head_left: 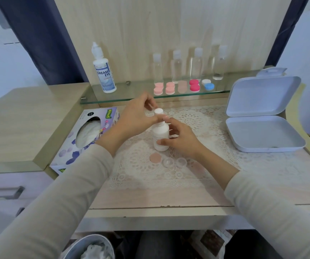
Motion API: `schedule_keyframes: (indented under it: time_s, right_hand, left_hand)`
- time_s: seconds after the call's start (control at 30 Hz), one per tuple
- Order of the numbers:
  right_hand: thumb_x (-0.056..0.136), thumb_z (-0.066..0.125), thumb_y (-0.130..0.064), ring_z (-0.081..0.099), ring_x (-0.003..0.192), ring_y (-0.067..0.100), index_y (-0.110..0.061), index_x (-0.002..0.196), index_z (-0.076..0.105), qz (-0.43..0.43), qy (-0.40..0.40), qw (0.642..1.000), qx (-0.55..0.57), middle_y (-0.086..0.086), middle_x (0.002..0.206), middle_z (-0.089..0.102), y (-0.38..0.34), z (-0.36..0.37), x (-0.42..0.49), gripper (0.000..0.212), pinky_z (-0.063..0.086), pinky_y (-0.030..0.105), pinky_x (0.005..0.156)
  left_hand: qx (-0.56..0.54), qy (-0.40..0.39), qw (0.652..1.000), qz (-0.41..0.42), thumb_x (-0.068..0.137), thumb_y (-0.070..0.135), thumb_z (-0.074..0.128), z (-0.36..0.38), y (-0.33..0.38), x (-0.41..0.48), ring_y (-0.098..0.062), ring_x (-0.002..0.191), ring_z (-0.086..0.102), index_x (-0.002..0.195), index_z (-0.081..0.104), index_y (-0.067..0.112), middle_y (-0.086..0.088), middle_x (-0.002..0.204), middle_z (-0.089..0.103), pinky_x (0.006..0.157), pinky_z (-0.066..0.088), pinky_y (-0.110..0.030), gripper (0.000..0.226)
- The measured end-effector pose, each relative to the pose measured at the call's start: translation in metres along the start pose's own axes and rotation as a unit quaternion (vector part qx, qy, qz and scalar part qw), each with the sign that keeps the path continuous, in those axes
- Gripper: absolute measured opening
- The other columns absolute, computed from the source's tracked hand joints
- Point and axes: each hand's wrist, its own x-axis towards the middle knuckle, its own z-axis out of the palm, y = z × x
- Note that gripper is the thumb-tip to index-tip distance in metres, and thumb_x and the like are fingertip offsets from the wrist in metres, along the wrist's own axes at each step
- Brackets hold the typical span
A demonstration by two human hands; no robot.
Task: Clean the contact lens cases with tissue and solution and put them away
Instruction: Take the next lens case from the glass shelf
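- Nearest, below the desk edge in front of the lace mat (141,176), a metal bowl (92,245) holds crumpled white tissue.
- The lace mat lies on a pale wood-grain desk (169,200). A drawer handle (3,192) sits far left of the mat.
- On the mat's near part lies an opened lens case (174,162), its two clear cups uncapped. A pink lid (155,158) lies just left of it, and a second pink lid (198,168) lies to its right, faint against the lace.
- Both forearms, in light beige sleeves, reach in over the mat from its near corners.
- At the mat's middle a small white bottle (160,135) stands upright. The right hand (182,141) grips its body, thumb in front and fingers behind.
- The left hand (135,116) comes in from the mat's left, its thumb and curled fingers pinching the bottle's cap (158,111).
- Just left of the mat lies a tissue box (87,131) with white tissue showing in its slot.
- Right of the mat a white hinged box (262,116) stands open, its lid leaning back.
- Behind the mat a glass shelf (131,95) carries a tall solution bottle (103,71) at its left. Further right is a row of closed lens cases (194,85) in pale pink, dusty pink, hot pink and white-and-blue, with four clear bottles (197,64) behind them.
- Beyond the shelf rises a wood back panel (141,25), with a dark blue curtain (38,34) at each side.
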Motion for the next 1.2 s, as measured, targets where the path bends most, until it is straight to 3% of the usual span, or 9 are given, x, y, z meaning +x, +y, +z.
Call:
schedule_keyframes:
  time_s: [0.07, 0.17, 0.3, 0.47, 0.63, 0.83, 0.97, 1.1, 1.2]
  right_hand:
    - [0.069, 0.078, -0.016, 0.061, 0.095, 0.017, -0.025, 0.121, 0.053, -0.002, -0.004, 1.0, -0.002, 0.002, 0.106, 0.064, 0.001, -0.001, 0.0, 0.058, 0.05, 0.039, 0.089]
    - [0.069, 0.078, -0.016, 0.061, 0.096, 0.017, -0.024, 0.122, 0.053, -0.004, -0.005, 1.0, -0.005, 0.002, 0.106, 0.065, 0.003, -0.003, 0.0, 0.059, 0.05, 0.036, 0.089]
    - [0.069, 0.079, -0.018, 0.062, 0.096, 0.015, -0.023, 0.124, 0.054, -0.005, -0.005, 1.0, -0.01, 0.0, 0.106, 0.065, 0.005, -0.003, 0.0, 0.061, 0.05, 0.034, 0.088]
    - [0.069, 0.079, -0.017, 0.062, 0.096, 0.015, -0.023, 0.127, 0.054, -0.007, -0.008, 1.0, -0.004, 0.0, 0.107, 0.066, 0.006, -0.003, 0.001, 0.064, 0.049, 0.034, 0.09]
    - [0.069, 0.078, -0.017, 0.062, 0.096, 0.014, -0.022, 0.125, 0.056, -0.013, -0.014, 1.0, -0.007, -0.001, 0.105, 0.067, 0.006, -0.004, -0.001, 0.06, 0.05, 0.033, 0.089]
    - [0.069, 0.079, -0.019, 0.062, 0.097, 0.014, -0.022, 0.125, 0.056, -0.013, -0.017, 1.0, -0.004, -0.001, 0.105, 0.067, 0.007, -0.005, 0.0, 0.061, 0.049, 0.035, 0.091]
    - [0.069, 0.079, -0.019, 0.062, 0.097, 0.014, -0.024, 0.123, 0.057, -0.014, -0.018, 1.0, 0.0, -0.001, 0.104, 0.067, 0.007, -0.005, -0.002, 0.059, 0.05, 0.036, 0.091]
    - [0.069, 0.079, -0.017, 0.063, 0.096, 0.015, -0.025, 0.123, 0.057, -0.013, -0.012, 1.0, 0.014, -0.001, 0.104, 0.068, 0.005, -0.005, -0.003, 0.059, 0.05, 0.035, 0.091]
    - [0.068, 0.079, -0.016, 0.062, 0.097, 0.015, -0.024, 0.122, 0.058, -0.013, -0.005, 1.0, 0.025, -0.002, 0.106, 0.067, 0.005, -0.005, -0.005, 0.059, 0.05, 0.033, 0.091]
  left_hand:
    - [-0.076, -0.057, 0.995, 0.016, 0.079, 0.011, 0.069, -0.005, 0.002, -0.001, -0.005, 0.101, 0.057, 0.094, 0.048, 0.021, 0.007, 0.109, 0.062, 0.093, 0.044, -0.021, 0.027]
    - [-0.113, -0.078, 0.99, 0.031, 0.079, -0.005, 0.063, -0.01, 0.001, -0.004, -0.004, 0.091, 0.061, 0.099, 0.055, 0.021, 0.005, 0.101, 0.064, 0.086, 0.047, -0.016, 0.034]
    - [-0.036, -0.028, 0.999, 0.026, 0.074, 0.011, 0.073, -0.01, -0.005, -0.004, -0.004, 0.075, 0.055, 0.102, 0.059, 0.023, 0.01, 0.089, 0.059, 0.078, 0.045, -0.016, 0.033]
    - [-0.056, -0.114, 0.991, 0.032, 0.084, -0.001, 0.059, -0.011, -0.002, -0.005, -0.004, 0.103, 0.056, 0.121, 0.051, 0.033, 0.008, 0.117, 0.06, 0.092, 0.044, -0.015, 0.052]
    - [0.025, -0.054, 0.998, 0.018, 0.072, 0.024, 0.076, -0.005, 0.001, -0.001, -0.009, 0.088, 0.054, 0.102, 0.058, 0.024, 0.009, 0.095, 0.058, 0.077, 0.04, -0.01, 0.034]
    - [-0.012, -0.12, 0.992, 0.044, 0.083, 0.001, 0.061, -0.008, 0.006, -0.003, 0.0, 0.101, 0.055, 0.118, 0.055, 0.028, 0.014, 0.109, 0.062, 0.09, 0.037, -0.009, 0.045]
    - [0.083, -0.061, 0.993, 0.056, 0.081, 0.02, 0.067, -0.001, 0.007, -0.001, -0.007, 0.08, 0.053, 0.096, 0.066, 0.019, 0.008, 0.092, 0.06, 0.077, 0.043, -0.021, 0.015]
    - [0.126, 0.085, 0.988, 0.037, 0.073, 0.046, 0.07, 0.002, 0.015, 0.001, -0.002, 0.056, 0.043, 0.073, 0.056, 0.016, 0.012, 0.061, 0.049, 0.055, 0.033, -0.016, 0.033]
    - [0.074, 0.149, 0.986, 0.031, 0.071, 0.046, 0.072, -0.005, 0.018, 0.001, -0.003, 0.055, 0.041, 0.071, 0.056, 0.015, 0.01, 0.06, 0.048, 0.055, 0.032, -0.017, 0.035]
